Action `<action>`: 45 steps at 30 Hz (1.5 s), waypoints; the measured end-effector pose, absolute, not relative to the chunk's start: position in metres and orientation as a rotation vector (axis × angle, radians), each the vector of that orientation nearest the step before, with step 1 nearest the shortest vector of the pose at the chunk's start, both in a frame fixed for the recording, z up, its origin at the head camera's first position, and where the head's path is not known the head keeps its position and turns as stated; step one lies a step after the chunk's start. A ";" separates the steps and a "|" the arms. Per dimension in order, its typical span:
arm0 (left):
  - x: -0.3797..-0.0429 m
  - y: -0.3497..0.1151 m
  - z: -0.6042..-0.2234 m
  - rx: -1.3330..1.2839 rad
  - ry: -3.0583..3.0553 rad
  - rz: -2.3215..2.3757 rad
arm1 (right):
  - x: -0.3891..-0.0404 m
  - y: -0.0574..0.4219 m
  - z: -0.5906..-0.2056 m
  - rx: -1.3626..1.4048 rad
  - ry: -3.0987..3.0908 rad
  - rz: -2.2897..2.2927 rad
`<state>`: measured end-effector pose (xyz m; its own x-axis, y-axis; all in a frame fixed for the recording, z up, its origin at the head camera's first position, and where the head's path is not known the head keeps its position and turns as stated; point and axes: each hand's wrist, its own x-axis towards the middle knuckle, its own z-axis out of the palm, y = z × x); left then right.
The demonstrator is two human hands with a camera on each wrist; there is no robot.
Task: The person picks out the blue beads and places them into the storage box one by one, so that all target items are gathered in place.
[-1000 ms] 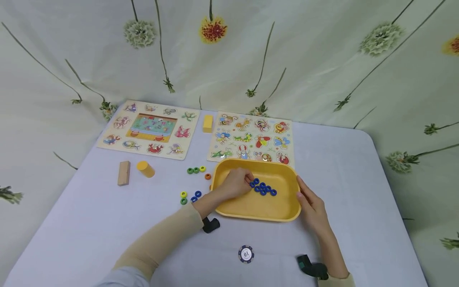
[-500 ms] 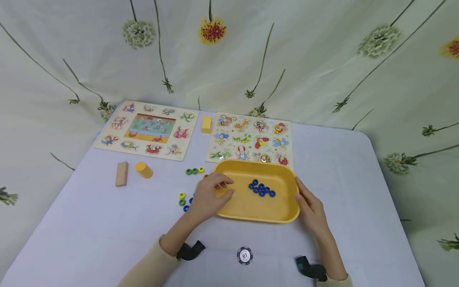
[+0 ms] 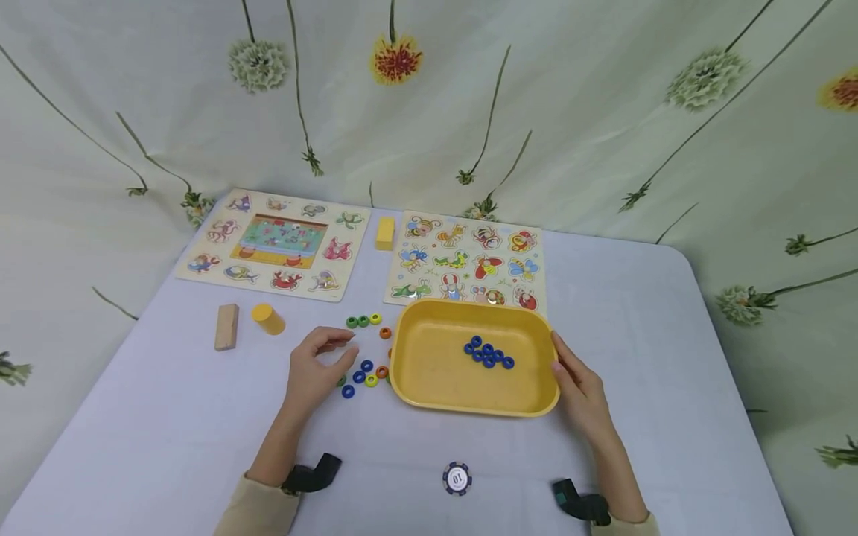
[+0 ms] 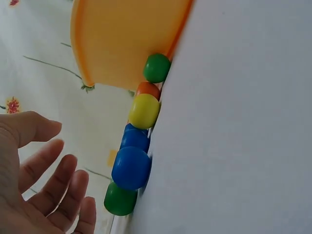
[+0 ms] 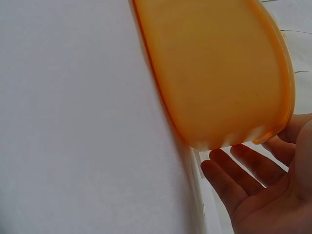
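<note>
Left hand [image 3: 313,372]: left of the frame's middle, beside the loose beads; thumb and fingers curved and spread apart, nothing between them. From the left wrist view I can see a gap between it and the beads.
Right hand [image 3: 585,394]: right of the middle, thumb up at the rim and fingers against the outer end wall, pinching the yellow tray [image 3: 436,380] as far as I can make out.
Tray: flat on the counter [image 3: 637,313], mid-frame, its far rim overlapping the lower edge of the insect board [image 3: 462,257].
Blue beads inside [image 3: 493,359]: a cluster right of the tray's middle; no other colour shows in there.
Loose beads: left of the tray, green ones [image 3: 364,321], orange [image 3: 385,333], yellow [image 4: 145,111] and three blue [image 4: 131,168]; the left hand hides part of the spread.
Step in hand: I'd call it the reach for a bead, the tray held for it.
What the next pinch calls for: thumb and a fingertip closing low on one bead, most likely a blue one, without rolling its close neighbours.
</note>
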<state>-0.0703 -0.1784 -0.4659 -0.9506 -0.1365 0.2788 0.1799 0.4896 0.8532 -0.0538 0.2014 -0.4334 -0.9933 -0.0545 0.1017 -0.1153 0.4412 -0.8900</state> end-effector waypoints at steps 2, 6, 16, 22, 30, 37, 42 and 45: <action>-0.069 -0.177 -0.468 -0.042 -2.484 -1.427 | -0.054 0.201 -0.434 0.153 -2.617 1.627; -0.068 -0.173 -0.476 -0.067 -2.621 -1.342 | -0.053 0.200 -0.434 0.157 -2.610 1.623; -0.073 -0.168 -0.487 -0.157 -2.758 -1.103 | -0.053 0.200 -0.433 0.159 -2.607 1.622; -0.072 -0.168 -0.480 -0.123 -2.657 -1.137 | -0.053 0.199 -0.433 0.167 -2.607 1.626; -0.082 -0.143 -0.437 -0.265 -2.495 -1.381 | -0.054 0.200 -0.432 0.165 -2.600 1.646; -0.099 -0.089 -0.415 -0.439 -2.637 -1.520 | -0.055 0.200 -0.433 0.176 -2.581 1.668; -0.112 -0.060 -0.421 -0.400 -2.840 -1.426 | -0.055 0.200 -0.432 0.174 -2.600 1.642; -0.122 -0.051 -0.430 -0.384 -2.941 -1.343 | -0.054 0.201 -0.431 0.170 -2.605 1.637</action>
<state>-0.1218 -0.0511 -0.4299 -0.9657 0.2594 -0.0060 0.1653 0.6329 0.7564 -0.0544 0.2008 -0.4312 -0.9921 -0.0614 0.1091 -0.1250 0.4299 -0.8942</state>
